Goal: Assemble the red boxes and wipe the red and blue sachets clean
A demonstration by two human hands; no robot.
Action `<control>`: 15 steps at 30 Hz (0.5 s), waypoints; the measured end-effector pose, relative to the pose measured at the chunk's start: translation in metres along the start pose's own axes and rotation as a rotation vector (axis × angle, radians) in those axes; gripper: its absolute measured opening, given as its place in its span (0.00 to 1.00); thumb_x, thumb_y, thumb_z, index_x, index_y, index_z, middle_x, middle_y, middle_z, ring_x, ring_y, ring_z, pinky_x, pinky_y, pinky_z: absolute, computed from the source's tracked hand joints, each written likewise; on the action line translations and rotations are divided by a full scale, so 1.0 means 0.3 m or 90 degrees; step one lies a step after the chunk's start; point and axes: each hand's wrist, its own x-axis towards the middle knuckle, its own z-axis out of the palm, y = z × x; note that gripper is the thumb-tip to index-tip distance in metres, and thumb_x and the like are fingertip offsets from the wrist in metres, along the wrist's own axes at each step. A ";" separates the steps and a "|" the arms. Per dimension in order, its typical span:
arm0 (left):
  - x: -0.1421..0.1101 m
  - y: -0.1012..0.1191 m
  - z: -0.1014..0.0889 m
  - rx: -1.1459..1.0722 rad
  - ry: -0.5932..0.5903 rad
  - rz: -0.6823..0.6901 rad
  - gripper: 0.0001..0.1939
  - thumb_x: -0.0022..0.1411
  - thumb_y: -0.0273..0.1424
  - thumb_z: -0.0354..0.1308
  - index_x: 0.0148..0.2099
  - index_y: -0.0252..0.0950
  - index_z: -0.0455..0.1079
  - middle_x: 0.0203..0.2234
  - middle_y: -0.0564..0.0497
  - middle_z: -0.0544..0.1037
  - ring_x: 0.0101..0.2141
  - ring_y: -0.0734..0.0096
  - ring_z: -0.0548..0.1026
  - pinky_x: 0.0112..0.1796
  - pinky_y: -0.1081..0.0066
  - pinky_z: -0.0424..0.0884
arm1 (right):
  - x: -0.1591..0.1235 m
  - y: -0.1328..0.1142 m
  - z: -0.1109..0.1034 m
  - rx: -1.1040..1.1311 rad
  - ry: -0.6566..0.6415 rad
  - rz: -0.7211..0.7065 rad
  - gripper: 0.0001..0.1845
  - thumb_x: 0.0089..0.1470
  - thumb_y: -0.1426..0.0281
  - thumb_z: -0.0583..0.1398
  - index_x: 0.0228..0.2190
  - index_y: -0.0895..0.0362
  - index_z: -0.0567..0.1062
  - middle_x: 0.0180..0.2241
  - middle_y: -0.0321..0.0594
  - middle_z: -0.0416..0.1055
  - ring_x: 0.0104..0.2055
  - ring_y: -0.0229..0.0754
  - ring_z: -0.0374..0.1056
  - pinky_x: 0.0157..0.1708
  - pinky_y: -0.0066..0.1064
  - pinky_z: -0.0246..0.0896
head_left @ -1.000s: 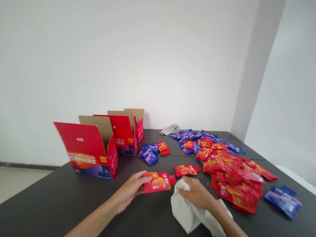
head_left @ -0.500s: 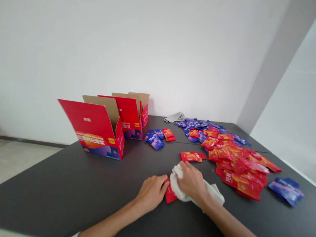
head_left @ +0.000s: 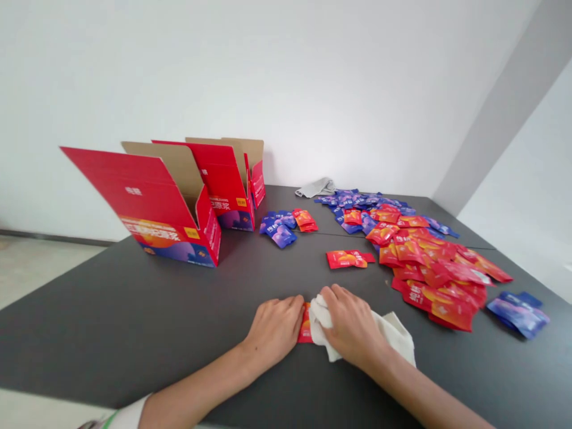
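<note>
A small red sachet (head_left: 305, 325) with an orange print lies flat on the dark table (head_left: 187, 316) in front of me. My left hand (head_left: 276, 329) is closed at its left edge, fingers together and holding it down. In my right hand (head_left: 351, 325) is a bunched white cloth (head_left: 395, 335), pressed against the sachet's right side. That side of the sachet is hidden under the cloth and the hand. Part of the cloth trails out to the right beneath my wrist.
Two open red cartons (head_left: 172, 229) (head_left: 230, 205) stand at the back left. Blue sachets (head_left: 279, 228) and red ones lie beside them. A large heap of red sachets (head_left: 429, 280) and blue ones spreads to the right. One red packet (head_left: 350, 258) lies beyond my hands. A grey cloth (head_left: 316, 187) rests near the wall.
My view has tilted downward, so the cartons and sachets appear higher. The sachet under my hands has turned slightly straighter. The cloth is spread out further on the right.
</note>
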 end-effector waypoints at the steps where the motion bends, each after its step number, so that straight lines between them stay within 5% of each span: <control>1: -0.001 0.001 0.000 0.006 -0.003 -0.001 0.16 0.67 0.33 0.36 0.38 0.39 0.65 0.31 0.46 0.75 0.31 0.60 0.74 0.33 0.66 0.64 | -0.005 -0.010 0.000 0.000 -0.001 -0.001 0.12 0.47 0.73 0.56 0.37 0.54 0.64 0.37 0.39 0.66 0.40 0.44 0.63 0.36 0.31 0.54; 5: -0.003 0.002 -0.003 0.023 -0.013 -0.008 0.14 0.65 0.31 0.38 0.40 0.38 0.65 0.32 0.46 0.75 0.32 0.59 0.74 0.33 0.66 0.64 | -0.016 -0.065 0.002 -0.013 -0.002 0.074 0.12 0.47 0.74 0.55 0.37 0.55 0.64 0.37 0.41 0.65 0.39 0.45 0.63 0.36 0.32 0.54; 9: -0.007 -0.001 -0.012 0.002 -0.051 0.008 0.09 0.61 0.28 0.44 0.41 0.38 0.65 0.35 0.46 0.76 0.34 0.59 0.74 0.32 0.67 0.64 | -0.042 -0.126 0.005 0.078 0.008 0.002 0.14 0.46 0.73 0.57 0.38 0.54 0.64 0.39 0.40 0.64 0.41 0.44 0.61 0.40 0.32 0.53; 12: -0.013 0.005 -0.023 0.011 -0.057 -0.010 0.11 0.63 0.30 0.42 0.40 0.37 0.65 0.32 0.46 0.76 0.33 0.59 0.75 0.31 0.68 0.64 | -0.039 -0.110 0.006 0.061 -0.008 0.002 0.14 0.47 0.70 0.58 0.39 0.53 0.65 0.38 0.40 0.64 0.41 0.46 0.62 0.39 0.33 0.55; 15: -0.017 0.016 -0.029 0.042 -0.041 -0.031 0.15 0.66 0.31 0.37 0.38 0.36 0.64 0.30 0.46 0.76 0.31 0.60 0.75 0.31 0.67 0.65 | -0.023 -0.072 0.007 -0.002 0.000 0.104 0.12 0.51 0.70 0.56 0.40 0.53 0.65 0.38 0.41 0.64 0.40 0.47 0.62 0.37 0.34 0.55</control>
